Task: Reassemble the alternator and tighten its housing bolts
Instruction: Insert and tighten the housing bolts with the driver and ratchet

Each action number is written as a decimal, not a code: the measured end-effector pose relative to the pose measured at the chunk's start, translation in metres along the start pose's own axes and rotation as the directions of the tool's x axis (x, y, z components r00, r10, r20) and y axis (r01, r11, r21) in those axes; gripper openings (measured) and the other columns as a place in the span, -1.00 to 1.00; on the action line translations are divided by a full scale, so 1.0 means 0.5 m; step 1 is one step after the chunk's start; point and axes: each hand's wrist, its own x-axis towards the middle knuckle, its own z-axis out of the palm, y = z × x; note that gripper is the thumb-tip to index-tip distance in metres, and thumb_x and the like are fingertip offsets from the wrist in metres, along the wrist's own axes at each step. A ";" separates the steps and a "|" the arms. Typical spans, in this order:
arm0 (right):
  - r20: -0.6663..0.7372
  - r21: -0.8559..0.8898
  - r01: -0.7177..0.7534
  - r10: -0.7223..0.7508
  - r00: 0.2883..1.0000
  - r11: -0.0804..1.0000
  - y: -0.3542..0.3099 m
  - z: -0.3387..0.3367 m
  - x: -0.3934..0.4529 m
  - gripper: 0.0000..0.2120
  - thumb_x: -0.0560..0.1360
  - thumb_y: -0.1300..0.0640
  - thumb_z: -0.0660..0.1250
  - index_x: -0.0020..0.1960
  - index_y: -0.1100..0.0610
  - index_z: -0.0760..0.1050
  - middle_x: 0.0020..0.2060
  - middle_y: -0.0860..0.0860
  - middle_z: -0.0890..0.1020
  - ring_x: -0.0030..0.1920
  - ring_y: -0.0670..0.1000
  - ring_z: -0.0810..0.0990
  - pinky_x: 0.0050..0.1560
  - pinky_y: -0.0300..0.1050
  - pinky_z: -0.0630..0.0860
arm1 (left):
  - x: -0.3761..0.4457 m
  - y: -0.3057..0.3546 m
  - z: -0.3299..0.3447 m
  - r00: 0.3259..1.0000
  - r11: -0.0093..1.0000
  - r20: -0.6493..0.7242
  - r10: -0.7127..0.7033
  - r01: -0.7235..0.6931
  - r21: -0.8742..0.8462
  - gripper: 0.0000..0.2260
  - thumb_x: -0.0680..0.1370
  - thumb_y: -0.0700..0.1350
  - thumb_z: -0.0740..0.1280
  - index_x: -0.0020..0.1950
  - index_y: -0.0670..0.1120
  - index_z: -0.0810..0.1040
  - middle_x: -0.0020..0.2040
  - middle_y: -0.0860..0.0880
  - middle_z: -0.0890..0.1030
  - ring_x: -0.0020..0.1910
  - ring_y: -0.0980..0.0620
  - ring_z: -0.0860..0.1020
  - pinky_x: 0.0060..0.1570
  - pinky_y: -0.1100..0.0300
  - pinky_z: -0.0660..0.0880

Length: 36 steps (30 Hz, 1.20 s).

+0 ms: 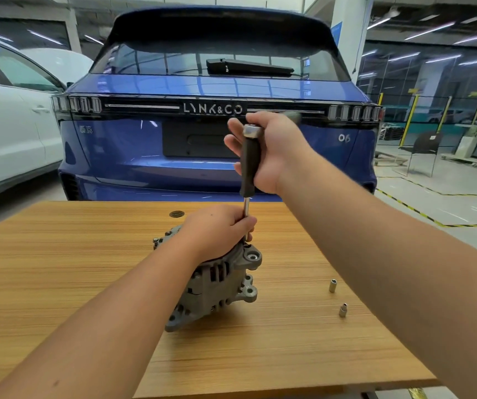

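A grey cast alternator (217, 286) stands on the wooden table (87, 283), mounting ears toward the right. My left hand (217, 228) lies over its top, with the fingers curled round the steel shaft of a nut driver near its lower end. The driver (249, 162) stands nearly upright, black handle with a metal cap. My right hand (268, 151) grips that handle from the right. The driver's tip is hidden behind my left fingers at the housing's upper right edge. A bolt head (155, 241) shows on the housing's left rim.
Two small loose sockets (332, 285) (343, 309) stand on the table to the right of the alternator. A dark round disc (176, 214) lies near the far edge. A blue car (217, 125) is parked just beyond the table, a white car (10, 133) at left.
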 end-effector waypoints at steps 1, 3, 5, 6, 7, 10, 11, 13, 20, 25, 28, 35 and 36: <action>-0.043 0.067 0.074 -0.071 0.997 0.995 0.014 -0.003 0.005 -0.76 0.61 0.09 0.31 0.24 0.13 0.57 -0.23 -0.04 0.71 -0.23 -0.03 0.67 -0.12 -0.06 0.47 | 0.000 0.002 0.000 1.000 1.000 -0.001 0.000 0.000 0.009 -0.75 0.69 0.20 0.14 -0.04 0.20 0.55 -0.17 0.28 0.66 -0.10 0.29 0.58 0.04 0.01 0.59; -0.154 -0.019 0.314 -0.313 0.937 0.949 0.036 -0.011 0.012 -0.89 0.58 0.10 0.38 0.04 0.13 0.59 -0.27 -0.04 0.68 -0.25 -0.07 0.64 -0.22 -0.11 0.55 | 0.001 0.004 -0.001 1.000 1.000 -0.001 -0.001 0.001 0.025 -0.75 0.69 0.20 0.13 -0.01 0.20 0.55 -0.15 0.27 0.65 -0.08 0.28 0.57 0.04 0.02 0.58; -0.091 -0.384 0.555 -0.628 0.773 0.738 0.053 -0.025 0.014 -0.88 0.61 0.08 0.35 -0.04 0.11 0.60 -0.28 -0.06 0.66 -0.25 -0.09 0.61 -0.23 -0.09 0.57 | 0.002 0.003 -0.001 1.000 0.999 -0.004 -0.003 0.003 0.032 -0.75 0.70 0.19 0.12 0.02 0.19 0.55 -0.13 0.26 0.65 -0.06 0.25 0.57 0.03 0.04 0.57; 0.039 -0.558 0.645 -0.759 0.649 0.523 0.060 -0.034 0.014 -0.87 0.62 0.11 0.33 -0.01 0.12 0.64 -0.24 -0.07 0.65 -0.19 -0.07 0.60 -0.16 -0.03 0.55 | 0.002 0.002 -0.001 1.000 0.999 -0.005 -0.002 0.003 0.033 -0.76 0.70 0.19 0.13 0.01 0.18 0.55 -0.13 0.26 0.65 -0.07 0.24 0.57 0.01 0.06 0.57; 0.196 -0.673 0.688 -0.832 0.520 0.272 0.064 -0.042 0.014 -0.86 0.62 0.16 0.32 0.06 0.14 0.66 -0.15 -0.07 0.66 -0.10 -0.05 0.59 -0.06 -0.04 0.53 | 0.002 0.001 -0.001 1.000 0.999 -0.006 0.003 -0.003 0.037 -0.77 0.70 0.18 0.14 0.00 0.18 0.55 -0.13 0.26 0.66 -0.07 0.24 0.57 -0.01 0.07 0.57; 0.543 -0.729 0.625 -0.791 0.281 -0.278 0.065 -0.058 0.018 -0.80 0.61 0.25 0.30 0.16 0.25 0.65 0.03 0.07 0.69 0.03 0.15 0.62 0.03 0.02 0.55 | 0.002 -0.002 0.000 1.000 0.999 -0.005 0.017 -0.017 0.040 -0.79 0.69 0.18 0.18 -0.03 0.19 0.55 -0.13 0.27 0.66 -0.10 0.28 0.57 -0.02 0.07 0.59; 0.579 -0.723 0.614 -0.761 0.292 -0.315 0.061 -0.055 0.016 -0.79 0.62 0.24 0.29 0.18 0.26 0.64 0.00 0.11 0.68 0.00 0.18 0.61 -0.05 0.06 0.55 | 0.001 -0.002 0.001 1.000 0.999 -0.007 0.014 -0.014 0.031 -0.80 0.68 0.18 0.18 -0.04 0.19 0.55 -0.14 0.27 0.66 -0.11 0.28 0.57 -0.02 0.06 0.59; 0.587 -0.732 0.624 -0.719 0.372 -0.275 0.056 -0.048 0.011 -0.75 0.64 0.17 0.28 0.22 0.25 0.61 -0.04 0.13 0.65 -0.04 0.16 0.58 -0.10 0.04 0.52 | 0.000 -0.001 0.001 1.000 1.000 -0.012 0.011 -0.011 0.025 -0.79 0.68 0.17 0.19 -0.02 0.17 0.57 -0.14 0.26 0.66 -0.12 0.27 0.58 -0.02 0.03 0.60; 0.610 -0.704 0.670 -0.684 0.399 -0.237 0.050 -0.038 -0.005 -0.65 0.67 0.08 0.17 0.26 0.25 0.60 -0.04 0.13 0.64 -0.03 0.15 0.58 -0.05 -0.03 0.44 | -0.004 0.004 -0.001 1.000 0.999 -0.017 0.014 -0.013 0.035 -0.76 0.68 0.17 0.19 0.02 0.13 0.61 -0.12 0.22 0.67 -0.12 0.20 0.60 0.01 -0.01 0.60; 0.678 -0.720 0.588 -0.555 0.481 -0.369 0.030 -0.015 -0.006 -0.64 0.70 -0.03 0.14 0.13 0.16 0.63 -0.13 0.05 0.61 -0.11 0.09 0.54 -0.13 0.00 0.43 | -0.003 0.000 0.002 1.000 1.000 -0.028 0.003 -0.002 0.010 -0.76 0.68 0.17 0.21 0.02 0.13 0.61 -0.11 0.22 0.68 -0.11 0.19 0.60 0.02 0.04 0.59; 0.646 -0.759 0.472 -0.420 0.638 -0.450 -0.002 0.006 -0.003 -0.59 0.70 -0.13 0.09 -0.17 0.07 0.49 -0.28 -0.04 0.50 -0.27 0.03 0.46 -0.29 -0.06 0.31 | -0.004 0.000 0.003 1.000 1.000 -0.023 -0.001 0.001 -0.003 -0.76 0.67 0.20 0.20 0.03 0.15 0.62 -0.10 0.23 0.67 -0.11 0.22 0.59 -0.02 0.09 0.57; 0.034 -0.820 0.015 0.022 0.999 0.572 -0.067 0.050 0.000 -0.84 0.65 0.13 0.17 0.06 0.20 0.47 -0.33 0.06 0.72 -0.27 0.07 0.75 -0.13 -0.03 0.61 | -0.002 -0.004 0.002 1.000 1.000 -0.015 -0.008 0.008 -0.024 -0.71 0.67 0.26 0.14 -0.02 0.19 0.58 -0.14 0.27 0.66 -0.10 0.29 0.57 0.00 0.09 0.56; 0.040 -0.683 -0.049 0.104 0.994 0.729 -0.065 0.041 -0.005 -0.85 0.64 0.14 0.17 0.12 0.19 0.45 -0.27 0.06 0.74 -0.19 0.10 0.76 0.00 0.06 0.56 | -0.001 -0.004 0.002 1.000 1.000 -0.018 -0.012 0.011 -0.025 -0.71 0.67 0.26 0.14 -0.04 0.19 0.57 -0.15 0.27 0.67 -0.11 0.30 0.57 0.01 0.09 0.56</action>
